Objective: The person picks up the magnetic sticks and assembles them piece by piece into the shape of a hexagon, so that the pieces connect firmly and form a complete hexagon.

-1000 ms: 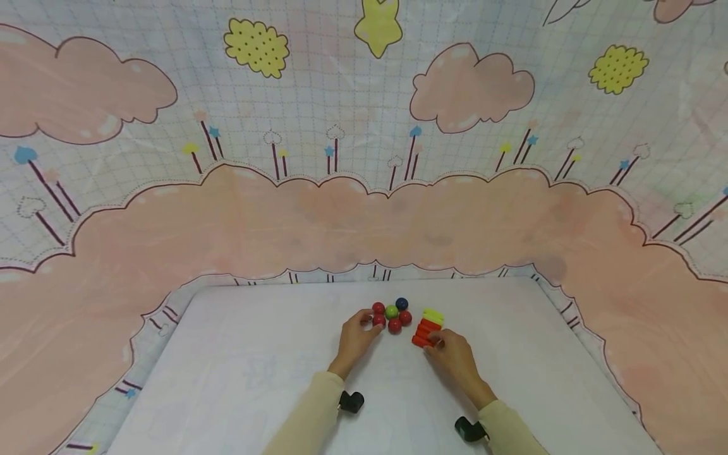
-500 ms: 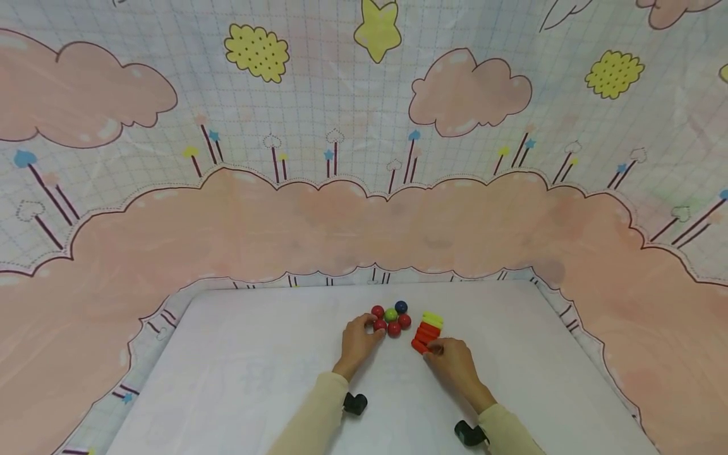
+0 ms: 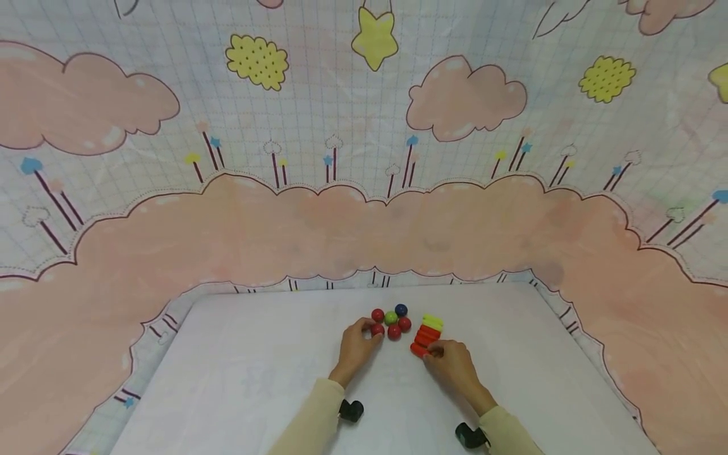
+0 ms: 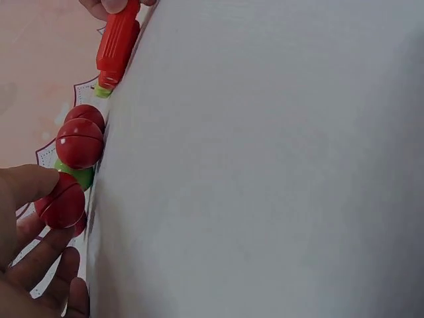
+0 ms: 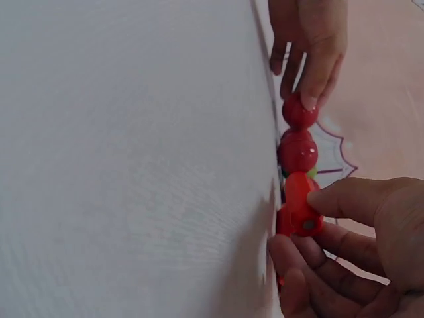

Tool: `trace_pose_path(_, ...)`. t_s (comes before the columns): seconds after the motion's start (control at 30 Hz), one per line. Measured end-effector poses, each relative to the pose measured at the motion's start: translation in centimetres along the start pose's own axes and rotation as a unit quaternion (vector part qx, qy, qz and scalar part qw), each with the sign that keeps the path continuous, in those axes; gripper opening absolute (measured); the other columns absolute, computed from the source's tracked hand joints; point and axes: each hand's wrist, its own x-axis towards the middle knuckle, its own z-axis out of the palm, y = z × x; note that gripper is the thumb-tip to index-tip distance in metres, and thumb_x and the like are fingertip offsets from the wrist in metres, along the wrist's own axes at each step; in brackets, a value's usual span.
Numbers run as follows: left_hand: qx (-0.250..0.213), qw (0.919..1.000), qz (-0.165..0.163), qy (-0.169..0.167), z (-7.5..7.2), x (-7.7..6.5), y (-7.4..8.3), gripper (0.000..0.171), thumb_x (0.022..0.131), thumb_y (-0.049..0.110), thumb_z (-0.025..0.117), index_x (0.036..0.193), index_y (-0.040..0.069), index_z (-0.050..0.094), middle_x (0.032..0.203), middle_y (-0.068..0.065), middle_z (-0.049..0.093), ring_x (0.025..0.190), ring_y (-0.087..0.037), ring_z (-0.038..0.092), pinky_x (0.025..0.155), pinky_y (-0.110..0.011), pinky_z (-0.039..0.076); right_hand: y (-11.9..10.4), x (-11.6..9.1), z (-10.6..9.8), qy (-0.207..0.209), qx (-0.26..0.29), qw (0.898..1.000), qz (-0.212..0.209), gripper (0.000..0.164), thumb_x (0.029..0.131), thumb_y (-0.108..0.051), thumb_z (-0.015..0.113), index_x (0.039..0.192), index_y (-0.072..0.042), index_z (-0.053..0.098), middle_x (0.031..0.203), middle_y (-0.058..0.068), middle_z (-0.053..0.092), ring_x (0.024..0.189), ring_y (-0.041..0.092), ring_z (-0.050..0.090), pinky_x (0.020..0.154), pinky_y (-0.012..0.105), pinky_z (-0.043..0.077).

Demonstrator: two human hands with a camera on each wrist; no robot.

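My left hand (image 3: pixel 355 349) pinches a red ball (image 4: pixel 63 204) between thumb and fingers, at the near left of a small cluster of balls. Around it sit other red balls (image 3: pixel 394 332), a green ball (image 3: pixel 390 317) and a dark blue ball (image 3: pixel 400 309). To the right, my right hand (image 3: pixel 455 366) grips a short red plastic stick (image 5: pixel 299 197) by its near end, where a round grey spot shows. That stick lies at the near end of a row of red sticks (image 3: pixel 428 333), with yellow-green sticks (image 3: pixel 433 322) at the far end.
Everything lies on a white tabletop (image 3: pixel 256 360), near its far edge. Behind and beside the table hangs a printed cloth (image 3: pixel 318 227) with clouds and stars. A small black camera (image 3: pixel 351 411) is worn at each wrist.
My right hand has drawn the near red stick slightly toward me, opening a small gap from the row. My left hand has shifted its red ball slightly left. The head view has tilted up a little.
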Motion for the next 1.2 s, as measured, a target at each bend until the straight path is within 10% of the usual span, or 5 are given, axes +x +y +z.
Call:
trace_pose_path(0.4,-0.036,0.9989,0.029,0.001,-1.8,-1.0,0.4,0.025,0.087,0.015,0.074,0.11,0.011,0.066,0.103,-0.004,0.071,0.098,-0.019,0.065,0.086,-0.034,0.055,-0.4,-0.2,-1.3,0.025,0.116,0.993,0.006,0.014,0.078,-0.003,0.077,0.091,-0.004,0.072,0.092,0.007,0.073,0.077,0.015,0.068,0.062,0.022,0.054)
trace_pose_path(1.2,-0.09,0.9934,0.065,-0.029,-5.1,-5.0,1.6,0.032,0.085,0.013,0.075,0.116,0.01,0.064,0.111,-0.008,0.071,0.1,-0.023,0.07,0.078,-0.021,0.057,-4.3,-1.0,-2.3,0.0,0.185,0.983,-0.013,0.017,0.081,-0.003,0.078,0.097,-0.007,0.075,0.094,0.007,0.073,0.08,0.015,0.068,0.071,0.023,0.057)
